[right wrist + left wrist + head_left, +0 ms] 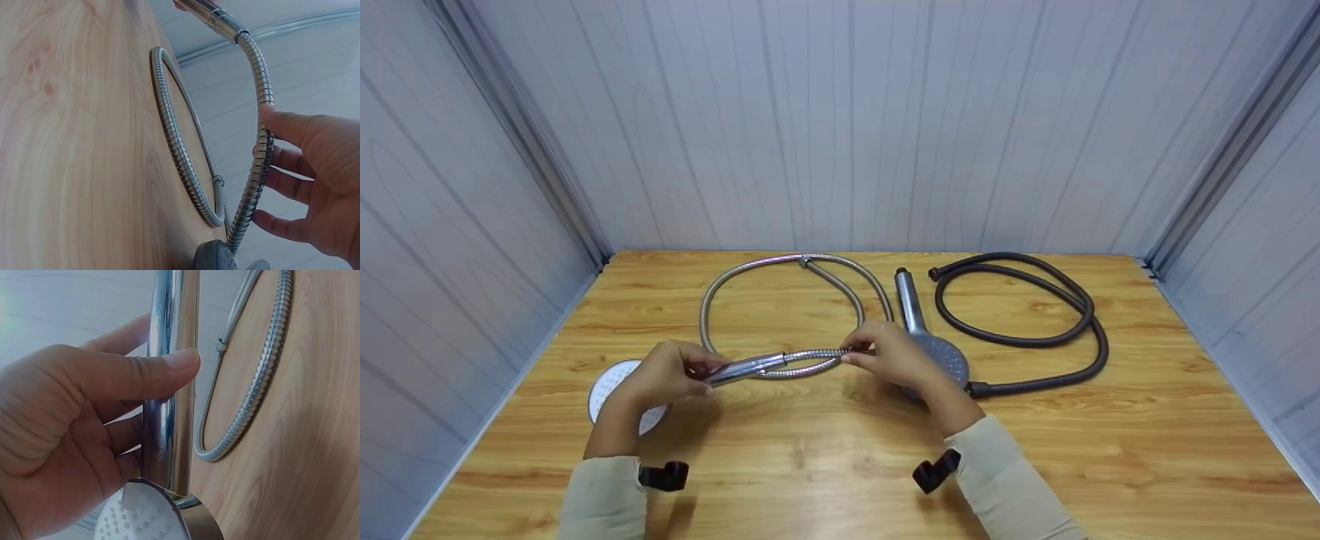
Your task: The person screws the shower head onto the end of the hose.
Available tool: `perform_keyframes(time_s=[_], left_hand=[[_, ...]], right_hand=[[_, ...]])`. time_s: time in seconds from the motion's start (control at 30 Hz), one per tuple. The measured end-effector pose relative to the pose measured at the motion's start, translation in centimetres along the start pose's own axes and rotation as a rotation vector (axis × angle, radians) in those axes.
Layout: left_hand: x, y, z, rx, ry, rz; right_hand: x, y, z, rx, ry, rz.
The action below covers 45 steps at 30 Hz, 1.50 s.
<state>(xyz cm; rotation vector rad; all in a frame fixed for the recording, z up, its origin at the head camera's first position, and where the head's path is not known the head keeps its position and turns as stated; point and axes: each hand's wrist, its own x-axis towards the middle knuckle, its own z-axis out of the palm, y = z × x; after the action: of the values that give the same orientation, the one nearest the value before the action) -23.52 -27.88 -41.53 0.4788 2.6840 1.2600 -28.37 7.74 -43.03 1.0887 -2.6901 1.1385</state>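
Observation:
My left hand [664, 375] grips the chrome handle [169, 416] of a shower head, thumb across the front and fingers behind. Its round white nozzle face [611, 386] sits below that hand, partly covered by the wrist. A silver metal shower hose [259, 180] runs from the handle's end. My right hand [889, 352] pinches this hose between thumb and fingers a short way along from the joint. The rest of the silver hose lies looped on the table behind both hands.
A grey shower head [941, 360] lies on the wood-grain table [825, 465] beside my right hand, its handle pointing away. A dark hose [1035, 341] is coiled at the right. White panels [840, 120] enclose the back and both sides.

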Motion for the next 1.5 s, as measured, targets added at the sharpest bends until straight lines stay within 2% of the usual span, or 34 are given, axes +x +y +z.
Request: perform_keyframes(time_s=[0.23,0.47,0.7,1.0,1.23,1.5], left_hand=[[0.1,-0.4,-0.1,0.015,0.004,-0.028],[0.2,-1.1,-0.4,0.032,0.004,-0.093],[0.2,-1.7,-0.9,0.087,-0.005,-0.087],[0.5,-2.4,-1.1,0.112,-0.014,-0.080],[0.6,-2.7,-1.2,0.104,0.002,-0.093],[0.6,-3.1,-1.1,0.070,0.011,-0.079]], right_hand=[[0.1,-0.1,0.9,-0.013,0.011,0.044],[0.3,-0.3,2.1,-0.044,0.008,0.052],[0.5,-0.5,3.1,-0.073,0.013,0.084],[0.4,-0.6,4.1,-0.112,0.027,0.113],[0.3,-0.9,4.2,-0.151,0.030,0.115],[0.2,-1.3,4.1,-0.166,0.022,0.090]])
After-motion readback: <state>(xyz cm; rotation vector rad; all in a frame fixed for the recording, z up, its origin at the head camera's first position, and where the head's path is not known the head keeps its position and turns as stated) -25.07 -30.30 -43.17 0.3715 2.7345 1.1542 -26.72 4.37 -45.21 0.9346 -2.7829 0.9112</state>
